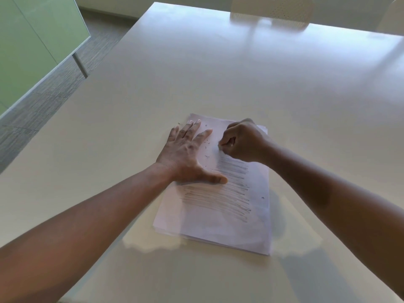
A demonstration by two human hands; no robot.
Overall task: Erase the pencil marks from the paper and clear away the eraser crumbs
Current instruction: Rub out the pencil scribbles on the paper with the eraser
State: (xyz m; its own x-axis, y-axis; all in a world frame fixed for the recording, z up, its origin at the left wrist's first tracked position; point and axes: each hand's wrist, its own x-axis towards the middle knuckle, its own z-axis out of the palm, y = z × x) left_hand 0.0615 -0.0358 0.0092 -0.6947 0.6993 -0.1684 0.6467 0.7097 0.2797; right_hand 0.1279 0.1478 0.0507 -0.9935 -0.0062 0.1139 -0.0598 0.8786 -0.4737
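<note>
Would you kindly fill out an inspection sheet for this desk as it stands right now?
Surface: pale table, glossy.
Job's things: paper stack lies flat; pencil marks cover its middle; far end looks erased; eraser crumbs scattered there; eraser barely visible.
Clutter: nothing seen.
Grippers: left hand presses flat on the paper; right hand grips the eraser against the sheet.
Cables: nothing seen.
Surroundings: white chair at far edge; green panel left.

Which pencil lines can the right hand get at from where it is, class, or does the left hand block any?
Probably most: the right hand is just above the pencil lines, which lie uncovered. The left hand covers only their upper left ends.
</note>
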